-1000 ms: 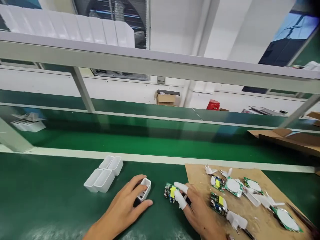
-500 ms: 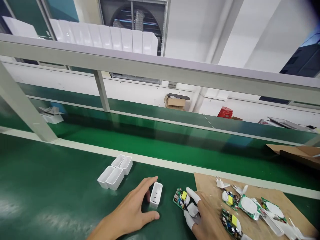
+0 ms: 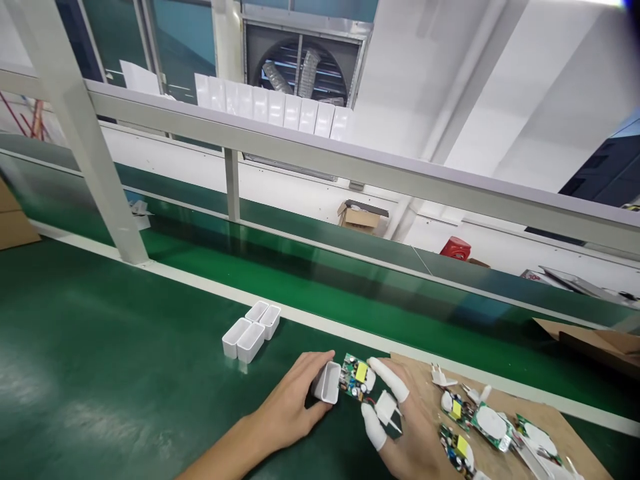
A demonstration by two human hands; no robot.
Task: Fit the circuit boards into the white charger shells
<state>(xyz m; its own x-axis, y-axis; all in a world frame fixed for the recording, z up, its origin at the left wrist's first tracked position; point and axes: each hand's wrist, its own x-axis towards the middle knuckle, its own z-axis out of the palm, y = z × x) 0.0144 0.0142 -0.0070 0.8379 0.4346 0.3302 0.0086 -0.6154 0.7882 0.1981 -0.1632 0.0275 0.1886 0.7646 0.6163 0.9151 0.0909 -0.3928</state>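
Note:
My left hand [image 3: 290,407] grips a small white plastic housing [image 3: 327,382] with its open mouth turned to the right. My right hand [image 3: 407,433], with white finger cots on the thumb and forefinger, holds a green circuit board [image 3: 356,377] with a yellow part and a white plug piece [image 3: 387,406] right at that mouth. Board and housing touch above the green bench mat [image 3: 100,387].
Several empty white housings [image 3: 251,331] stand in a cluster to the left. A brown cardboard sheet [image 3: 570,433] on the right bears more circuit boards [image 3: 487,423] and plug parts. Beyond runs a green conveyor belt [image 3: 350,293], with a grey frame post [image 3: 95,160] at the left.
The housing has been tipped from upright onto its side, mouth toward the board. My right hand has brought the circuit board left up to it. The view has swung left.

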